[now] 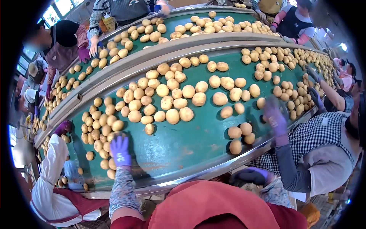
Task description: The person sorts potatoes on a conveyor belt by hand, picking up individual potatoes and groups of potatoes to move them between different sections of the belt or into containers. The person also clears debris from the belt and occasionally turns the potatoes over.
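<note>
Our left hand [120, 150], in a purple glove with a patterned sleeve, is out over the green belt [183, 147]. The fingers are spread fairly wide and the fingertips are touching the near edge of the potato bunch [100, 128] at the left end. It's lying flat on them, not wrapped around any single one as far as we can see.

Our right hand [249, 176] is in a darker glove, low down and just below the belt's metal rim [198, 171], off the belt altogether. It looks curled, but we honestly can't tell if there's anything in it.

The rest of the belt is loaded. There's a big spread of potatoes [179, 101] across the middle, well clear of our left hand, and a little group of three [240, 135] closer to the rim on the right. Just above those, a co-worker's gloved hand [275, 120] is over the belt, blurred, on a checkered sleeve [316, 133].

Past the grey divider [171, 47] there's a second belt [173, 20], also covered in potatoes, with more people standing along it. On our left, someone in a white sleeve [51, 168] is right beside the belt's end.
</note>
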`<state>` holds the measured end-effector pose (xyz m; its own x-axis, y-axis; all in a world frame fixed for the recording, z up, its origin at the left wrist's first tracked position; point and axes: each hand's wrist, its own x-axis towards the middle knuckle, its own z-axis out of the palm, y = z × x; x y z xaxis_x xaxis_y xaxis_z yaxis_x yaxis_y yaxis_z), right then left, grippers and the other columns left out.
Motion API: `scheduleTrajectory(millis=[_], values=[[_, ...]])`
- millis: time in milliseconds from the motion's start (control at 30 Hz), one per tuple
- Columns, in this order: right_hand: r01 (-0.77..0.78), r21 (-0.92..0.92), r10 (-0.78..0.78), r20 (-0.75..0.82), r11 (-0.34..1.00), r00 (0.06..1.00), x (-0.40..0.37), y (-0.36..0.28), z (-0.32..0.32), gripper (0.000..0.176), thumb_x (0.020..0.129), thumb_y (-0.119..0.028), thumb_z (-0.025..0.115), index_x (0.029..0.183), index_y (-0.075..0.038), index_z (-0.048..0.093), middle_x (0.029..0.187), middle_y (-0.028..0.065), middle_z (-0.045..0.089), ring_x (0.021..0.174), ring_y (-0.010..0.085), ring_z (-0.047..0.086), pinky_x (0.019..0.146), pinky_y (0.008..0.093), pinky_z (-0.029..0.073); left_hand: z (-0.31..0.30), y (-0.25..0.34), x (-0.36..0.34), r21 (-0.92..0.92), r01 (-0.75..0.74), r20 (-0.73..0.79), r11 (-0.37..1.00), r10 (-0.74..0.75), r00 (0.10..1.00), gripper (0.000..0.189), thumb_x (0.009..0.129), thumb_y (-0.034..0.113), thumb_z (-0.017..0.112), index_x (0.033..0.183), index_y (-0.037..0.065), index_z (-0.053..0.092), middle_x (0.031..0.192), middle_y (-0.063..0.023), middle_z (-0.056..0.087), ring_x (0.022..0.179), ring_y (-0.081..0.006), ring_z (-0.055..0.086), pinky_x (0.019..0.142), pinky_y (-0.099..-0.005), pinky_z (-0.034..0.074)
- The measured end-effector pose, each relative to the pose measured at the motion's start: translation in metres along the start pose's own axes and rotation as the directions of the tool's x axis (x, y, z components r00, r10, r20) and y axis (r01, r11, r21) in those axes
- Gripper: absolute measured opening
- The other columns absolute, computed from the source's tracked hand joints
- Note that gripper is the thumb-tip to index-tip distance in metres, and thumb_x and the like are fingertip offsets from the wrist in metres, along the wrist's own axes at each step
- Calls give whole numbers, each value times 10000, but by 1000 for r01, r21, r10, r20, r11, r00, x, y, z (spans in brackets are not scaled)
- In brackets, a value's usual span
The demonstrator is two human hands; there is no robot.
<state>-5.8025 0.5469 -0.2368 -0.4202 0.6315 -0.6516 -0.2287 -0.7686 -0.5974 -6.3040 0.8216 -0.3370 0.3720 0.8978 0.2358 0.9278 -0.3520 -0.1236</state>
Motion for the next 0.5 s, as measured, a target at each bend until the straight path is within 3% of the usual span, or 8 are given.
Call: scheduleTrajectory(millis=[67, 133, 167, 267, 300, 367, 400, 500], values=[[399, -464, -438, 28, 791, 899, 17, -65, 7, 359, 992, -208, 602, 1306, -33, 610, 1116, 49, 685, 1008, 170, 652, 875, 314, 509, -11, -28, 3, -135, 206, 38, 969, -202, 979, 474, 856, 72, 539, 1326, 104, 597, 1477, -205, 469, 1333, -435, 422, 1099, -534, 338], [416, -542, -607, -235, 730, 759, 61, -132, 9, 394, 979, -203, 619, 1329, -24, 585, 1142, 64, 654, 999, 139, 616, 855, 299, 498, 2, -39, -11, -208, 300, -142, 931, -333, 932, 449, 886, 94, 565, 1334, 70, 585, 1444, -241, 482, 1315, -441, 444, 1108, -520, 344], [379, -717, -759, -321, 585, 566, 87, -155, -4, 413, 963, -180, 634, 1338, -15, 573, 1178, 78, 640, 1022, 137, 601, 867, 301, 497, -13, -37, -14, -302, 325, -106, 896, -371, 923, 507, 871, 119, 596, 1366, 22, 541, 1457, -245, 470, 1331, -440, 446, 1114, -490, 364], [21, -855, -797, -474, 519, 375, 157, -229, -81, 542, 898, -356, 662, 1384, -145, 547, 1156, 119, 643, 1054, 233, 618, 908, 346, 486, -2, -43, -54, -434, 216, -198, 875, -326, 924, 454, 918, 127, 604, 1346, -10, 541, 1405, -253, 517, 1284, -463, 479, 1100, -510, 369], [-267, -936, -872, -321, 231, 370, 190, -228, -146, 554, 850, -329, 691, 1352, -134, 558, 1172, 149, 648, 1046, 293, 634, 903, 395, 506, -13, -32, -62, -455, 224, -180, 862, -335, 925, 456, 915, 137, 612, 1336, -23, 539, 1396, -254, 527, 1289, -464, 476, 1099, -513, 369], [-639, -769, -867, -309, -13, 390, 233, -242, -147, 562, 798, -304, 716, 1318, -151, 565, 1230, 180, 637, 1084, 347, 636, 933, 468, 504, -20, -13, -79, -501, 247, -131, 830, -355, 926, 460, 902, 152, 636, 1313, -34, 543, 1386, -257, 539, 1285, -465, 481, 1091, -525, 374], [-752, -656, -814, -465, 54, 347, 248, -244, -133, 558, 795, -305, 713, 1316, -178, 560, 1271, 182, 623, 1130, 342, 622, 968, 492, 482, -19, -9, -86, -534, 237, -114, 811, -347, 931, 471, 880, 140, 659, 1305, -30, 547, 1368, -254, 542, 1255, -466, 498, 1080, -520, 382], [-381, -919, -682, -344, 103, 645, 268, -247, -77, 565, 759, -352, 766, 1223, -91, 577, 1151, 223, 662, 1071, 387, 648, 913, 470, 514, -56, 21, -71, -652, 223, -31, 725, -319, 947, 472, 839, 142, 702, 1263, -17, 570, 1330, -241, 548, 1202, -461, 522, 1036, -510, 413]])
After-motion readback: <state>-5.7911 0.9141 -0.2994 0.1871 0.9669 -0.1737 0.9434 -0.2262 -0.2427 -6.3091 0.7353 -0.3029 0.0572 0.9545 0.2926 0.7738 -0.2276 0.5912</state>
